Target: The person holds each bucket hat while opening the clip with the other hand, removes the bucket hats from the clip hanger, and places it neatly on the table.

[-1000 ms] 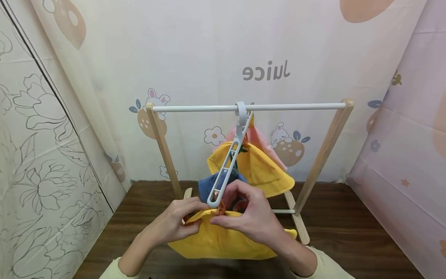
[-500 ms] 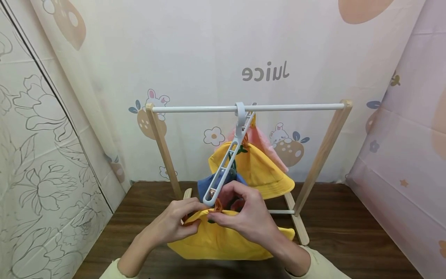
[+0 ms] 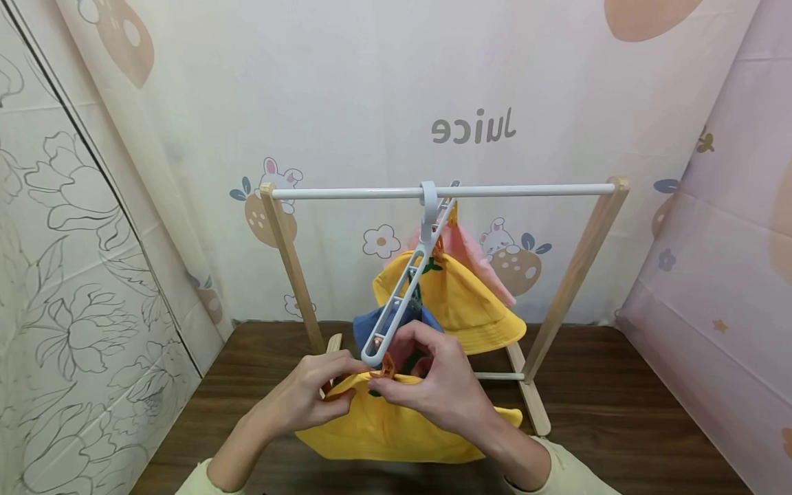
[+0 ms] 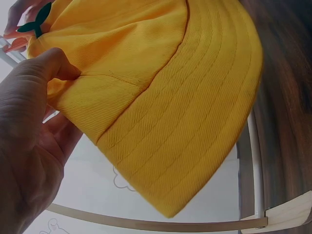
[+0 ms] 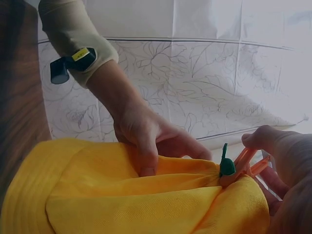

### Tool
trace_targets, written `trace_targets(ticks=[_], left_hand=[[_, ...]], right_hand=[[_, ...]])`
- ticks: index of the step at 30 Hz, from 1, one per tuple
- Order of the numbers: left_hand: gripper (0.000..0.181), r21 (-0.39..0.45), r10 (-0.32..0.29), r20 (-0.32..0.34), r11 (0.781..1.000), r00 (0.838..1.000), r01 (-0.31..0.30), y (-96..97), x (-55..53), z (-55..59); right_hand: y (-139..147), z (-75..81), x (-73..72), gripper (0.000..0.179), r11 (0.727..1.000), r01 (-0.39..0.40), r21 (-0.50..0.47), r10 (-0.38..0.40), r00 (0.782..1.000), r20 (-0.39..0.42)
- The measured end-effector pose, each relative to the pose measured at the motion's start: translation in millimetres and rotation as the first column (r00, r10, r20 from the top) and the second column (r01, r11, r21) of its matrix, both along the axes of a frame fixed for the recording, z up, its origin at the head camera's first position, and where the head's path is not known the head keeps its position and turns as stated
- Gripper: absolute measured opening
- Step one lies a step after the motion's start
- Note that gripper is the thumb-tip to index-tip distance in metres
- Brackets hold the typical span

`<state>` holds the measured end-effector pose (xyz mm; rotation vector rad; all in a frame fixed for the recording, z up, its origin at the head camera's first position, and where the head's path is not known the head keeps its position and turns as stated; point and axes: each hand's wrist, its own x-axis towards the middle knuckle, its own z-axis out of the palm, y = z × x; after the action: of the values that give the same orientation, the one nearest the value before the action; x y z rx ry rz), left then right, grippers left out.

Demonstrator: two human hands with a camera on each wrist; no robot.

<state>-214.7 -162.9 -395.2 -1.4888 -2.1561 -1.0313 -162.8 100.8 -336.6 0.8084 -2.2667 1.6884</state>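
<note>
yellow hat (image 3: 390, 433) is nearest the person, low in the head view, crown up and brim spreading downward. behind it all hangs a pale printed curtain (image 3: 334, 96), and below is a dark wood-grain table (image 3: 625, 385). on the table stands a rack (image 3: 572, 275) with wooden legs and a white top bar. a grey hanger (image 3: 423, 249) hooks over that bar and slants toward the person; along it, from far to near, hang a pink item (image 3: 468, 258), a farther yellow hat (image 3: 470, 302) and a partly hidden blue item (image 3: 366, 330). the left hand (image 3: 312, 388) pinches the near hat's crown, thumb in front. the right hand (image 3: 445, 375) grasps an orange clip (image 3: 388, 366) at the hanger's near end, where the clip meets the crown; how firmly it bites, i cannot tell. beside the clip sits a green sprout (image 5: 226, 166).
</note>
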Motion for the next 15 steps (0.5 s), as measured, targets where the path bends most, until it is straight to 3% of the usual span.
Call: trace_targets(ticks=[10,15], left_hand=[[0.049,0.000,0.000,-0.010,1.000,1.000,0.000,-1.3,-0.9,-2.5],[0.044,-0.004,0.023,0.044,1.000,0.999,-0.022,-2.8,0.9,-2.8]], right_hand=[[0.3,-1.6,0.5,0.029,1.000,0.014,0.018,-0.014,1.000,0.019],[-0.8,-3.1,1.5,0.026,1.000,0.021,0.003,-0.021,1.000,-0.002]])
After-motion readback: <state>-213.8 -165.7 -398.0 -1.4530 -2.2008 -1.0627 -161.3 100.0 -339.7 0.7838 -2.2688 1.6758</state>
